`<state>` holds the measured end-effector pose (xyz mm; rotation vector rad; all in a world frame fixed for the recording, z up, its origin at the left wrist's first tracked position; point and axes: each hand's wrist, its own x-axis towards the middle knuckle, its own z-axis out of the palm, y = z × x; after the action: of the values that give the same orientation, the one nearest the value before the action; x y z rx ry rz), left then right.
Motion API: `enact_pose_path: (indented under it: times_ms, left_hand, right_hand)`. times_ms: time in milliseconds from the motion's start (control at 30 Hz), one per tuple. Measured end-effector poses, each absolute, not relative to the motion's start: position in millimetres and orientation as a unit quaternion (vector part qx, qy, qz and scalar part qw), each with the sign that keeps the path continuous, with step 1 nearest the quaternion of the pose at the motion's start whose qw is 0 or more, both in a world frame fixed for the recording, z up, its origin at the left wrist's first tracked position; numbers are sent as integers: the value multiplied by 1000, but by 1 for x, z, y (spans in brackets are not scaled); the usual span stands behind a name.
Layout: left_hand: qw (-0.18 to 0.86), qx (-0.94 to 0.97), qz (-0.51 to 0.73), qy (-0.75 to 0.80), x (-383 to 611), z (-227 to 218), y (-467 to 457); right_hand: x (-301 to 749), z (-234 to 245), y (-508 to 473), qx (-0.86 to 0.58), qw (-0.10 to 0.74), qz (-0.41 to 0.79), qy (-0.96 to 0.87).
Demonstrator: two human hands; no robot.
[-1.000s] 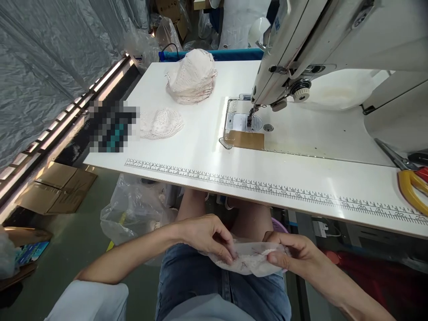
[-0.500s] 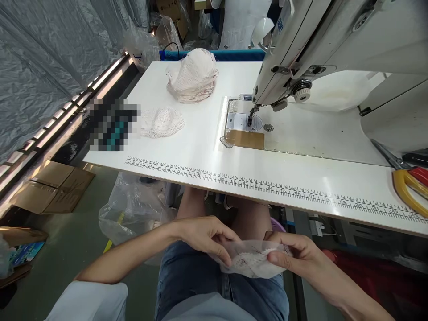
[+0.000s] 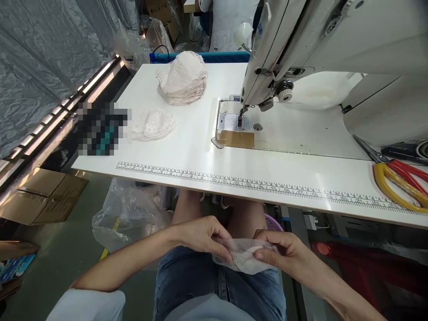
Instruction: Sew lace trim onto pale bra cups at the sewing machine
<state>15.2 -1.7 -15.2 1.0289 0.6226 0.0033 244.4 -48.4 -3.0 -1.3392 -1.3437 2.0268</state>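
Over my lap, below the table's front edge, I hold a small white lace fabric piece (image 3: 249, 262) with a sheer border. My left hand (image 3: 209, 238) pinches its left end between thumb and fingers. At the other end my right hand (image 3: 279, 252) grips it, thumb on top. The fabric sags a little between the two hands, and its edge is partly bunched. On the table lies a lace piece (image 3: 154, 125) by itself, and behind it a stack of cream lace pieces (image 3: 185, 78). A sewing machine (image 3: 267, 62) stands to the right, its needle area holding no fabric.
The white table (image 3: 187, 154) has a printed ruler (image 3: 247, 183) along its front edge. Scissors (image 3: 397, 178) with yellow and red handles lie at the right. A clear plastic bag (image 3: 125, 214) and a cardboard box (image 3: 43, 194) are on the floor at left. A person in white (image 3: 230, 26) is beyond.
My right hand has come slightly left, closer to my left hand, and the lace piece is more bunched between them. The view has turned a little to the right.
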Motion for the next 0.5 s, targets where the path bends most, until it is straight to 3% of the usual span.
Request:
enact_pose_path:
  times_ms: [500]
  left_hand:
    - [777,507,35,373,20,-8,-6]
  right_hand:
    - [248,-8,-52,-468,171,693,-521]
